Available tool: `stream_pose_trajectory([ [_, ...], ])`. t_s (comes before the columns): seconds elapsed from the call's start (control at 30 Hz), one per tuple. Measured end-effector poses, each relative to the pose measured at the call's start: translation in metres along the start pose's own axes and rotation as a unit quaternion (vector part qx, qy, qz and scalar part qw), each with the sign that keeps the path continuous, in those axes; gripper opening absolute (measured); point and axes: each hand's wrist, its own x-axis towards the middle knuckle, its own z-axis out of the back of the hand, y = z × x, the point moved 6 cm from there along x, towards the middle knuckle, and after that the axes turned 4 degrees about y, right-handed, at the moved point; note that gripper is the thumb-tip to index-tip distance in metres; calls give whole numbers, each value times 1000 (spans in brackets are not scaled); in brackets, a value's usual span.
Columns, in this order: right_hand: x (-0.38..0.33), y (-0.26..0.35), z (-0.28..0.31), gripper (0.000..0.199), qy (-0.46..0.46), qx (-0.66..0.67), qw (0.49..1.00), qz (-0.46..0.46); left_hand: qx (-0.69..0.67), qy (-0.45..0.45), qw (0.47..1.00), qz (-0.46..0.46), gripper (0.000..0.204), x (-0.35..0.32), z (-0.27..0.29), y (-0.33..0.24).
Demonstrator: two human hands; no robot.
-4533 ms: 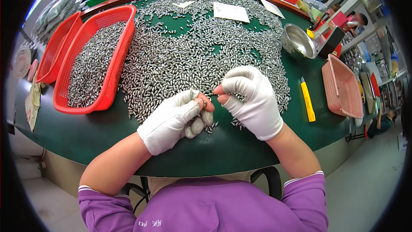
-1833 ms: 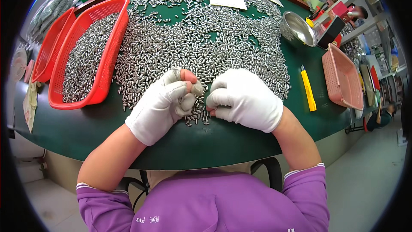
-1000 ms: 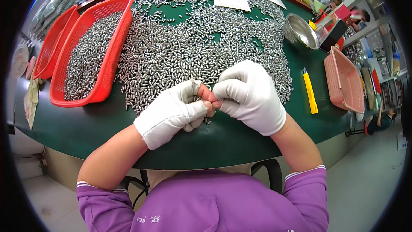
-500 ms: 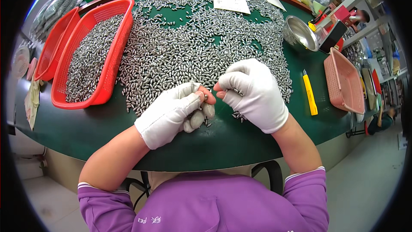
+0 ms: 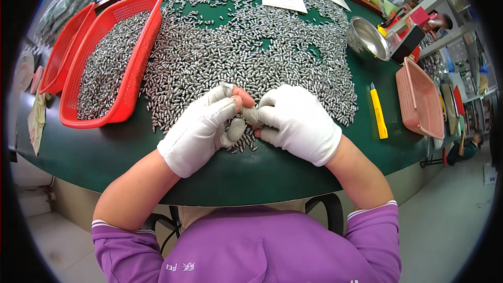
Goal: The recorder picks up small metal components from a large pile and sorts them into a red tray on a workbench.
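Observation:
Many small silvery metal pieces (image 5: 209,68), short and bullet-like, cover the green table (image 5: 272,178). My left hand (image 5: 201,126) wears a white glove with thumb and forefinger tips bare; these are pinched together, the other fingers curled. My right hand (image 5: 301,123), gloved likewise, is closed, its fingertips beside or touching the left hand's fingers. Whatever either pinch holds is hidden. Some loose metal pieces (image 5: 243,140) lie below and between the hands, partly covered by the left fingers.
On the left stands a red basket (image 5: 68,91) of metal pieces, with another red basket (image 5: 51,76) beyond it. To the right are a yellow utility knife (image 5: 378,112), a pink basket (image 5: 422,99) and a steel bowl (image 5: 374,39). Paper slips (image 5: 284,0) lie on the pile.
My right hand has moved left and slightly down to meet the left hand. The left has shifted slightly left and up. More loose pieces show below the left fingers.

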Motion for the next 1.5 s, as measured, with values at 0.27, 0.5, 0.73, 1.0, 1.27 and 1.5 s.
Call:
stream_pose_trajectory([
  [0.27,-7,-3,28,16,-186,159,970,7,123,30,991,36,24,3,-1,2],
  [0.5,-6,-5,19,15,-153,275,949,-32,114,54,991,44,22,1,-6,5],
  [0.73,-8,-8,22,14,-164,300,938,-57,93,54,994,31,15,2,-4,6],
  [1.0,-11,-13,28,13,-189,256,944,-92,85,57,994,26,20,2,-9,4],
  [1.27,-9,-11,27,16,-177,248,950,-66,70,64,995,31,15,1,-7,5],
  [1.5,-6,1,34,23,-207,169,963,45,59,54,997,13,16,4,-5,5],
])
